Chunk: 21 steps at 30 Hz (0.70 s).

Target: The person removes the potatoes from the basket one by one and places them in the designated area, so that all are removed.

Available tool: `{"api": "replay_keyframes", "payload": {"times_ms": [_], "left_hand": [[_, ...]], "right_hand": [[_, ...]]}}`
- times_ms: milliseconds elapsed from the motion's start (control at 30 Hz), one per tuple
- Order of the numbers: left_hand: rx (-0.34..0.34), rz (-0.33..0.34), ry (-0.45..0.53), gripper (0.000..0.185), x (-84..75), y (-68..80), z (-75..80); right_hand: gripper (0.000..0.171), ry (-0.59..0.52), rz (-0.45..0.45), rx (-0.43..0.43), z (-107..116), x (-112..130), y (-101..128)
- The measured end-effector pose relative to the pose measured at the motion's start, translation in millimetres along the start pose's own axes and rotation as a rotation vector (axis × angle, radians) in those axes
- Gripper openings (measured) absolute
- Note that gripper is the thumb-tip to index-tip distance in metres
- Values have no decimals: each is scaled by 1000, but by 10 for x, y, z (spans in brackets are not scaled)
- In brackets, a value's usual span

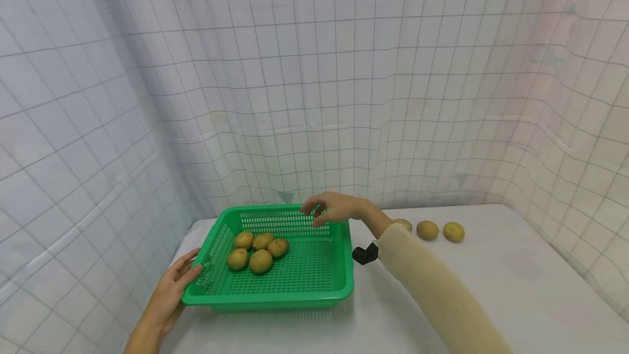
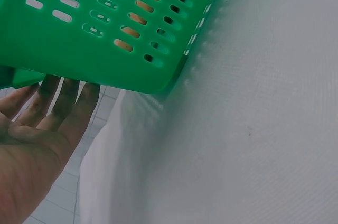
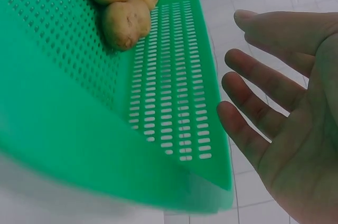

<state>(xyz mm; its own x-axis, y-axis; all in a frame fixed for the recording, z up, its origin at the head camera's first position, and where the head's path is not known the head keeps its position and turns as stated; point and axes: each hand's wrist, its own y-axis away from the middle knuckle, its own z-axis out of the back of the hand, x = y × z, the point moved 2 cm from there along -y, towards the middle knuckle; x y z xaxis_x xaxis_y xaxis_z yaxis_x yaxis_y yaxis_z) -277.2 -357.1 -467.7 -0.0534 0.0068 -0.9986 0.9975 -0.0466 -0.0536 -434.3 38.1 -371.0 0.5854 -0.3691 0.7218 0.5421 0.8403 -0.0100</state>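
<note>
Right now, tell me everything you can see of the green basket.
The green basket is a shallow, roughly rectangular tub that looks like plastic, with slotted walls, a perforated floor and a smooth rim. It stands upright on the white tabletop. Five potatoes lie inside, toward its left. The left hand grips its left rim; the right hand hovers near its far right corner, not touching it.

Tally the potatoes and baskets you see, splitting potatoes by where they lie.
Potatoes inside the green basket: 5 potatoes
Potatoes on the table: 3 visible potatoes
Baskets: 1
Total visible: 9
</note>
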Motion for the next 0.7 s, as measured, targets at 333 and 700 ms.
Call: {"api": "replay_keyframes", "payload": {"times_ms": [333, 700], "left_hand": [[13, -14, 18, 66, 18, 11, 16], [15, -7, -4, 66, -10, 19, -2]], "right_hand": [[48, 2, 36, 71, -254, 6, -281], [49, -46, -8, 100, -448, 0, -495]]}}
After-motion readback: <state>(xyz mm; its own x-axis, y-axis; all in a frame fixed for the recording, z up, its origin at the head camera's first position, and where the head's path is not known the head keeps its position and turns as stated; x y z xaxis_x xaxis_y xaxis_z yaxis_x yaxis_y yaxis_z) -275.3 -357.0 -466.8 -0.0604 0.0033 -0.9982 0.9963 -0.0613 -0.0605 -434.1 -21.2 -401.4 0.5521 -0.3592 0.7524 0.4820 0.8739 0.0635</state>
